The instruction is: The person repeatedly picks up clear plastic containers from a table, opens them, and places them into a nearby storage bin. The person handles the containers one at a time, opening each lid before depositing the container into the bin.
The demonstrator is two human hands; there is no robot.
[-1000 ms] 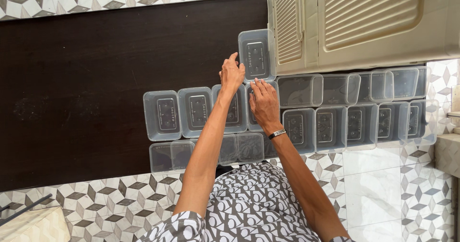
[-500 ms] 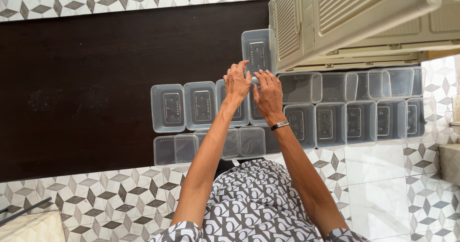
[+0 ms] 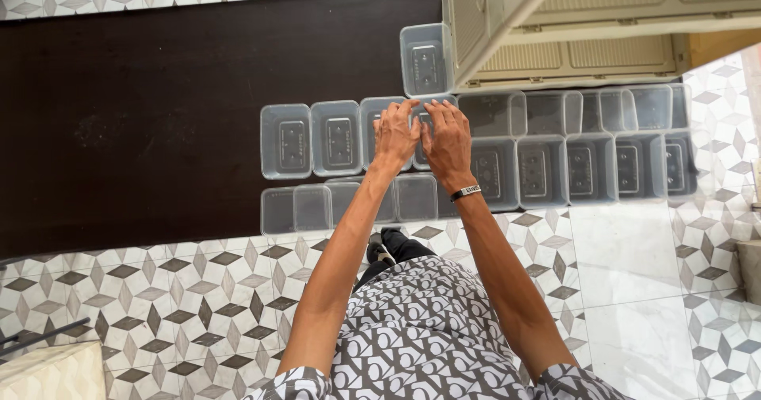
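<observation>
Several clear rectangular plastic containers stand in rows on a dark brown counter (image 3: 158, 107). My left hand (image 3: 395, 136) and my right hand (image 3: 445, 142) lie side by side on one clear container (image 3: 421, 151) in the middle row, fingers curled over its far rim. My right wrist carries a dark band. One container (image 3: 426, 57) stands alone behind the row, just beyond my fingertips. Two more containers (image 3: 285, 141) (image 3: 336, 137) stand to the left of my hands.
A cream cabinet (image 3: 571, 19) with an open louvred door overhangs the right containers (image 3: 590, 166). A front row of containers (image 3: 309, 208) lines the counter's near edge. Below is patterned floor tile (image 3: 198, 289) and my dark shoes (image 3: 392, 245).
My left hand drew back from the lone far container and came down beside my right hand on the middle-row container. The view shifted slightly downward.
</observation>
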